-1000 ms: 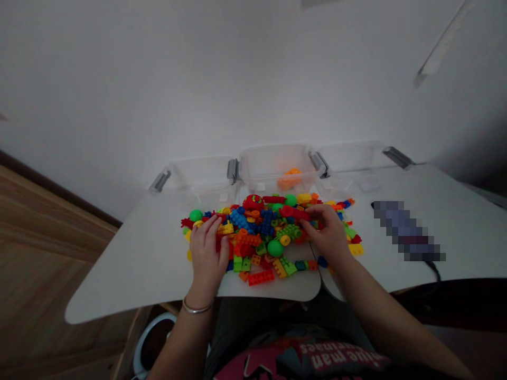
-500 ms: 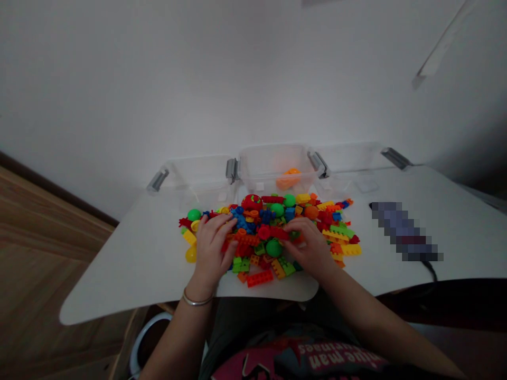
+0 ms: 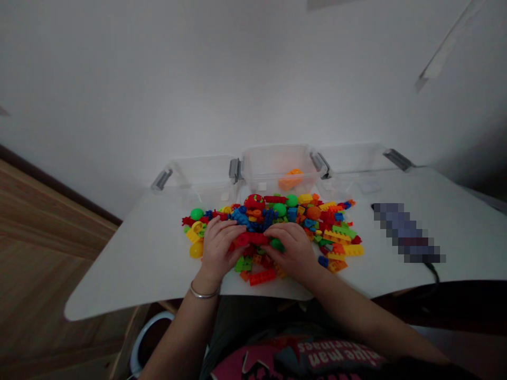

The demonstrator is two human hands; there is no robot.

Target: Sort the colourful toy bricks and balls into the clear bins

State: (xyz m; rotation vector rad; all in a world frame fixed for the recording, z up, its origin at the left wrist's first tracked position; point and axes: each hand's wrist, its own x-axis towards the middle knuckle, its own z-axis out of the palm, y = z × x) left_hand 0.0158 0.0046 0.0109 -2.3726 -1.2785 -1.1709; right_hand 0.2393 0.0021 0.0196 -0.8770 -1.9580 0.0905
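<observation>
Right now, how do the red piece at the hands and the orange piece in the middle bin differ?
Place: the red piece is in the right hand, its other end at the left hand; the orange piece sits in the middle bin.
View: fingers partly cover the red piece; the orange piece shows partly through clear plastic.
Shared: both are brightly coloured.

Dim pic, prob. w/ slight blur.
</observation>
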